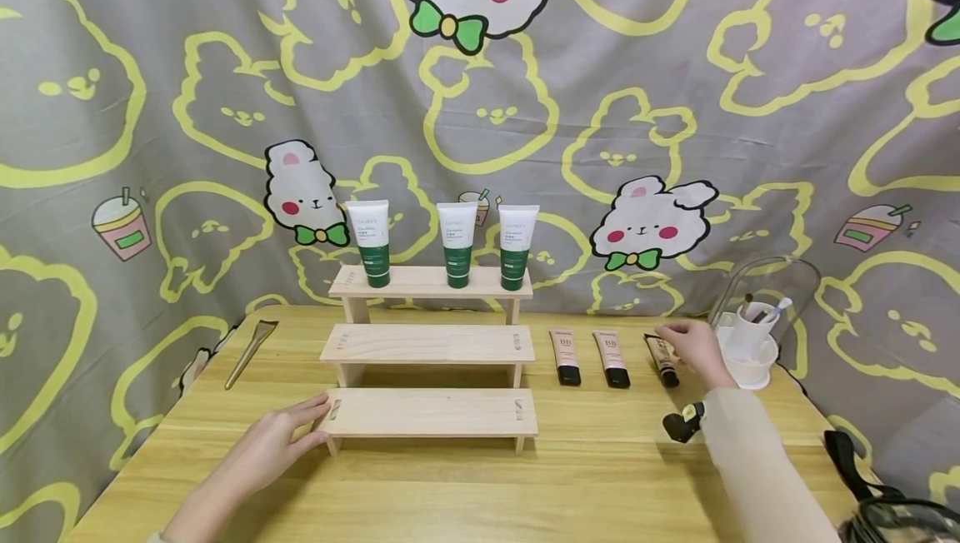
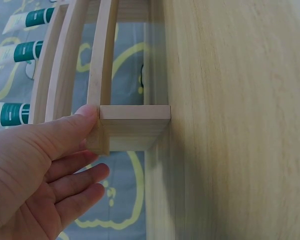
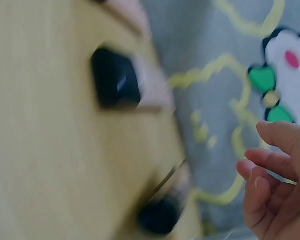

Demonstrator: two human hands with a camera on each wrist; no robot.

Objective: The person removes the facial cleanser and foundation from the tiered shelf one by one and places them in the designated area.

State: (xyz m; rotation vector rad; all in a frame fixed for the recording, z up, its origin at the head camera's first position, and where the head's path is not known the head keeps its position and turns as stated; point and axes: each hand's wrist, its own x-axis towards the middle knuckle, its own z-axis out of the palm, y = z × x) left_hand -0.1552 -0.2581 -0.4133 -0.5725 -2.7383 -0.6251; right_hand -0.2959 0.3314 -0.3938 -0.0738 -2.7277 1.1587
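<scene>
A three-step wooden display stand (image 1: pixel 431 411) stands mid-table with three white and green squeeze tubes (image 1: pixel 456 245) upright on its top step. My left hand (image 1: pixel 273 441) grips the left end of the lowest step; in the left wrist view the thumb (image 2: pixel 65 132) lies against the wood and the other fingers spread loosely below. On the right, my right hand (image 1: pixel 693 347) hovers by a small tan tube with a black cap (image 1: pixel 663 361), its fingers loosely bent and holding nothing in the right wrist view. Two pink BB cream tubes (image 1: pixel 565 351) (image 1: pixel 611 353) lie to its left.
A white holder (image 1: pixel 750 341) with brushes, under a clear domed cover, stands at the back right. A flat brush (image 1: pixel 251 353) lies at the left. Black straps and cables (image 1: pixel 892 510) sit at the right front edge. A patterned curtain (image 1: pixel 495 135) hangs behind.
</scene>
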